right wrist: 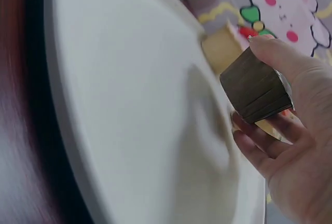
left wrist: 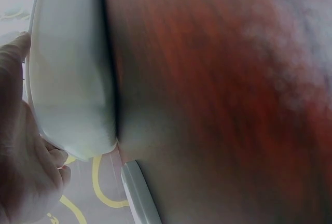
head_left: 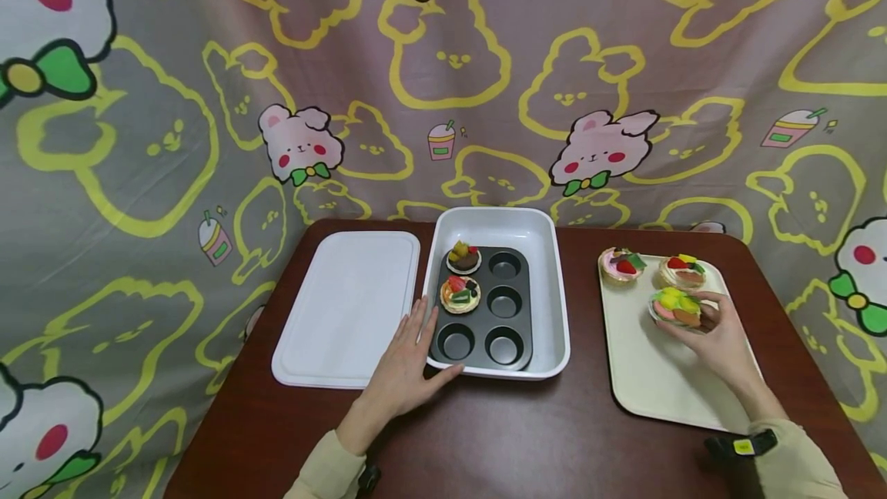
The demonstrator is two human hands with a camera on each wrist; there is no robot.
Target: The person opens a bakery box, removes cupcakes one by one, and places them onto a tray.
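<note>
My right hand (head_left: 721, 341) grips a fruit-topped cupcake (head_left: 677, 306) by its sides, over the far part of a cream tray (head_left: 665, 376). In the right wrist view, its brown wrapper (right wrist: 254, 86) shows between thumb and fingers. Two other cupcakes sit at the tray's far edge, one pink-creamed (head_left: 621, 265) and one with strawberry (head_left: 682, 272). My left hand (head_left: 405, 368) rests with spread, fairly straight fingers on the near left corner of a white basin (head_left: 499, 228). Inside the basin lies a dark muffin tin (head_left: 481, 323); two cupcakes fill its far left and middle left cups.
A white lid-like board (head_left: 346, 306) lies left of the basin on the brown table (head_left: 527, 437). A patterned cloth (head_left: 485, 122) hangs behind the table and along its sides. Between basin and tray runs a strip of bare tabletop.
</note>
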